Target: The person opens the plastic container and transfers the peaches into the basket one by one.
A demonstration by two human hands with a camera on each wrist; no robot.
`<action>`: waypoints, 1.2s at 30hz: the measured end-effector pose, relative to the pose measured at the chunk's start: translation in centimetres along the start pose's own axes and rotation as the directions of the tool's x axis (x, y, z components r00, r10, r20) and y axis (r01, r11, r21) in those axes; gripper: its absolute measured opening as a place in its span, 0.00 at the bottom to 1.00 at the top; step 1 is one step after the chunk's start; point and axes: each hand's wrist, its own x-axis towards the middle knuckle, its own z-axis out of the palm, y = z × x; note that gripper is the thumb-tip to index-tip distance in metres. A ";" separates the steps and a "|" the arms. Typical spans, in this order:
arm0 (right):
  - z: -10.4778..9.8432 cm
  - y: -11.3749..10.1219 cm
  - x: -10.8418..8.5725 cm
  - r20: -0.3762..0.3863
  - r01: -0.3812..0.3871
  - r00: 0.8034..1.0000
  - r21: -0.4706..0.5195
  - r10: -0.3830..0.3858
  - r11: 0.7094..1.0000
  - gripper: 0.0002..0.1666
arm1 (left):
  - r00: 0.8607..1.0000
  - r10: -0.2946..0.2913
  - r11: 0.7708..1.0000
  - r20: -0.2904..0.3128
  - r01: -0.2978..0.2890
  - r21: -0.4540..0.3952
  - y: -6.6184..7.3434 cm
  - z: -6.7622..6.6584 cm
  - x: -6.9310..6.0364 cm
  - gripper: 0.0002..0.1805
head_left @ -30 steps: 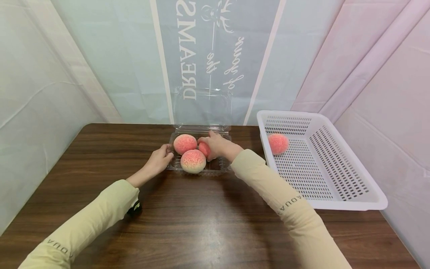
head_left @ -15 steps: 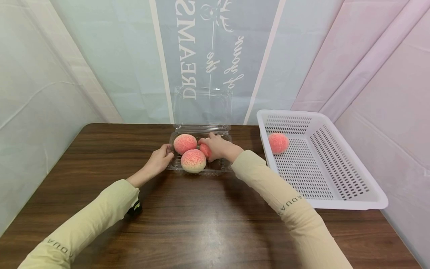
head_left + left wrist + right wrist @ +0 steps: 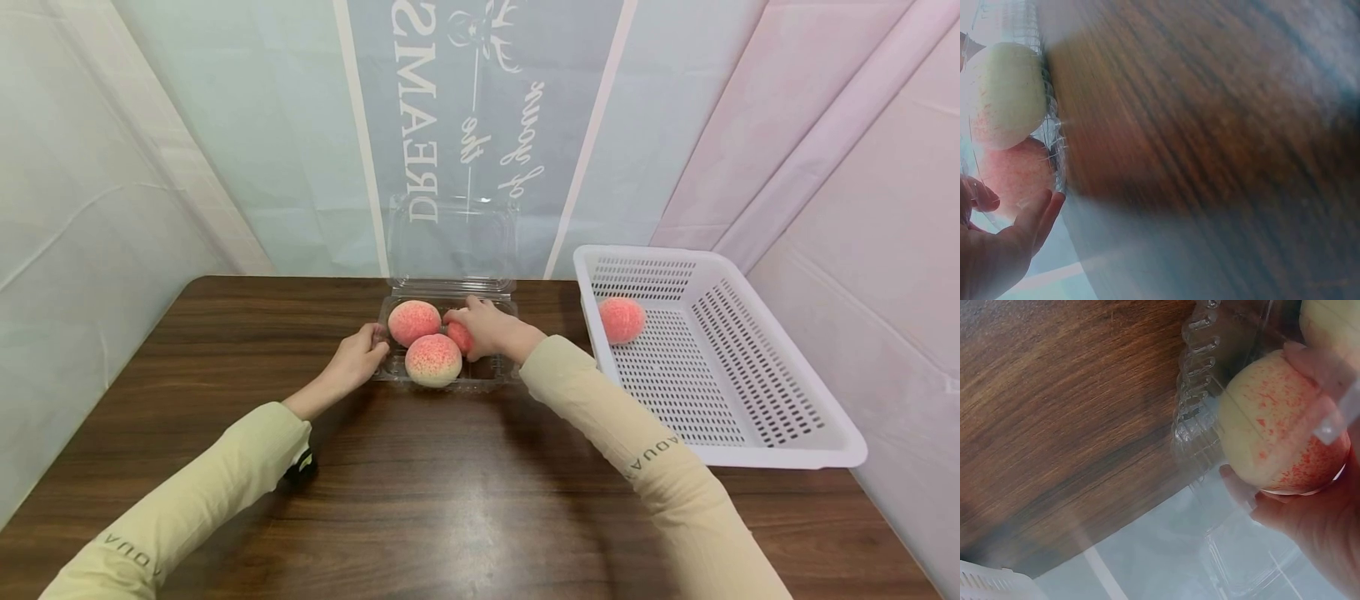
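A clear plastic clamshell container (image 3: 480, 385) lies at the table's back edge, its lid (image 3: 453, 242) raised against the backdrop. My left hand (image 3: 352, 360) pinches the container's left side; the left wrist view shows its thumb and fingers at the wall. Inside, a pink peach (image 3: 414, 323) sits at the back left and a pink-and-cream peach (image 3: 433, 361) in front of it. My right hand (image 3: 491, 327) grips another peach (image 3: 1260, 419) inside the container, to the right of these two. In the head view the hand hides most of that peach.
A white slotted plastic basket (image 3: 780, 457) stands on the right, partly behind the right forearm. One pink peach (image 3: 622, 321) rests near its left wall. The dark wooden table (image 3: 420, 500) ends at a hanging printed cloth (image 3: 300, 150) behind the container.
Over the last second the right hand has shifted very slightly rightward with its peach. The left hand stays at the container's side, and the other peaches are almost unmoved.
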 end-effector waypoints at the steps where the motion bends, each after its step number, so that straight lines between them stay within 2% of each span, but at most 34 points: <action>1: 0.0 0.0 0.0 -0.005 0.003 1.000 -0.001 -0.003 1.000 0.40 | 1.000 -0.001 1.000 0.000 0.001 -0.001 0.0 0.0 0.0 0.22; 9: -0.5 0.1 -0.1 -0.043 0.021 0.999 -0.023 -0.022 1.000 0.38 | 1.000 -0.005 1.000 0.006 0.005 -0.013 -0.1 0.0 0.1 0.22; 26: -1.7 -0.2 -1.3 -0.068 0.060 0.996 -0.071 -0.065 0.996 0.37 | 1.000 -0.008 1.000 0.011 0.008 -0.013 0.0 0.0 0.1 0.22; 36: -1.9 -0.5 -1.4 -0.094 0.093 0.990 -0.156 -0.108 0.983 0.39 | 1.000 -0.008 1.000 0.007 0.008 -0.008 -0.1 0.0 0.1 0.22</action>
